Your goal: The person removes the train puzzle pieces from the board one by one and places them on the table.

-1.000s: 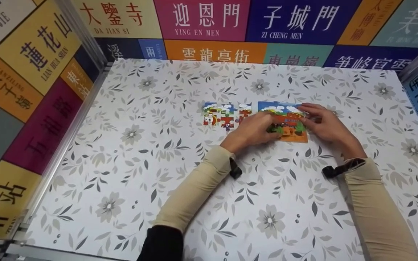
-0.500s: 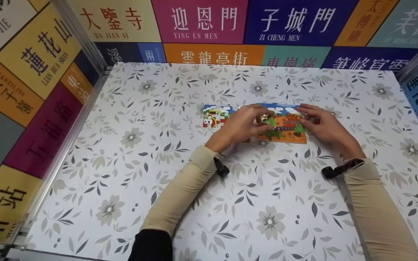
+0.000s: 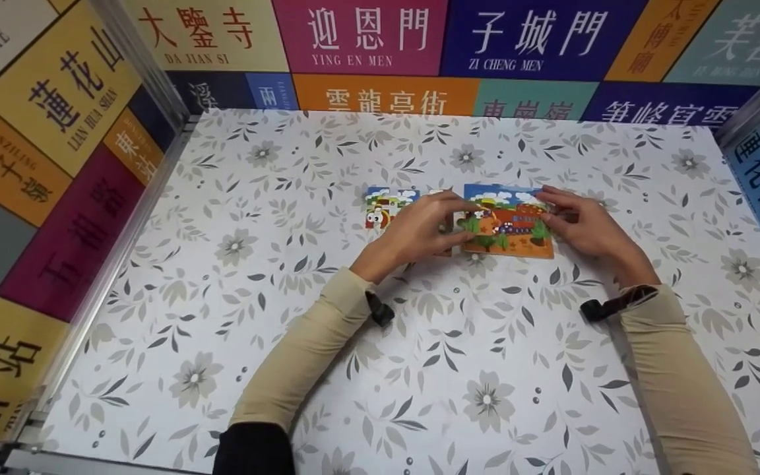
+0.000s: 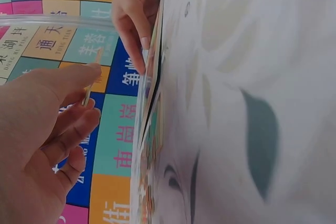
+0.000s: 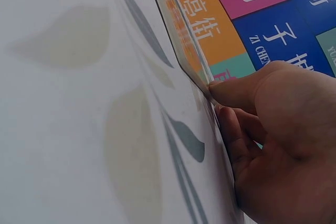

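A colourful jigsaw puzzle board [image 3: 515, 227] with a blue sky and an orange ground lies in front of the person. At its right edge the right hand [image 3: 588, 227] grips the board between thumb and fingers; the right wrist view shows the thumb [image 5: 231, 92] on the edge. Just left of the board is the left hand [image 3: 413, 231], raised over the table. It pinches a thin jigsaw piece [image 4: 86, 97], seen edge-on in the left wrist view. Partly hidden behind this hand are several joined or close-set jigsaw pieces [image 3: 386, 198], one with a cartoon eye.
A white tablecloth [image 3: 274, 316] printed with grey flowers and leaves covers the table. Panels with large Chinese lettering [image 3: 367, 33] stand along the back and both sides.
The left hand has lifted a jigsaw piece from the left part of the board and moved left with it, over the loose pieces. The right hand stays at the board's right edge.
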Demonstrator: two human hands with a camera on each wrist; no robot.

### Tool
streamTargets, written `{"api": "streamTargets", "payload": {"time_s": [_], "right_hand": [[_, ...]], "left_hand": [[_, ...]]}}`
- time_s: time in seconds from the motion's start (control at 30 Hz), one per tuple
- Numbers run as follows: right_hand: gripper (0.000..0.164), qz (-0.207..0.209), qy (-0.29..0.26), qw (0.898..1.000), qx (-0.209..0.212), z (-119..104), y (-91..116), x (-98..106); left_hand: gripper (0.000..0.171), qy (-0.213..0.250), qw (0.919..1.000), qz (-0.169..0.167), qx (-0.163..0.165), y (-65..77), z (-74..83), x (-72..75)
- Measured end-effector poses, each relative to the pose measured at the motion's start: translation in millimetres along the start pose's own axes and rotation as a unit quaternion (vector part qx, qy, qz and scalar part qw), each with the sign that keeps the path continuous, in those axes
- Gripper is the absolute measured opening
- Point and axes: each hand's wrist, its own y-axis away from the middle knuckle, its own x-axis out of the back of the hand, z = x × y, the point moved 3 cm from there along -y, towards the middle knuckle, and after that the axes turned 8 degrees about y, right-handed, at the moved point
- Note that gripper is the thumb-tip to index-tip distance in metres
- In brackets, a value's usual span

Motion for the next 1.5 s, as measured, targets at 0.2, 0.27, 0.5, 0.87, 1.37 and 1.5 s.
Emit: {"api": "streamTargets", "payload": {"time_s": [0.2,0.27,0.5,0.87,1.37,1.5], "right_hand": [[0.05,0.005,-0.011,1.0,0.007,-2.1,-0.2,-0.1],[0.05,0.005,-0.011,1.0,0.007,-2.6,-1.0,1.0],[0.051,0.005,-0.007,1.0,0.0,-4.8,-2.1,0.4],[0.051,-0.005,-0.007,1.0,-0.007,-5.4,-5.6,-7.1],[0.051,0.002,-0.004,1.0,-0.011,-1.2,1.0,-0.8],[0.052,-0.005,-0.003,1.0,-0.014,-2.7,-0.2,-0.1]], "left_hand": [[0.047,-0.013,0.9996,-0.004,0.025,14.5,-7.5,9.9],[0.047,-0.011,0.9996,-0.005,0.027,18.5,-10.6,11.8],[0.046,-0.01,0.9992,-0.006,0.039,34.9,-20.7,16.8],[0.05,-0.018,0.9975,-0.013,0.067,63.1,-35.9,31.1],[0.037,0.007,0.9939,-0.044,0.101,79.0,-44.4,42.5],[0.036,0.002,0.9931,-0.054,0.105,78.9,-42.6,42.9]]}}
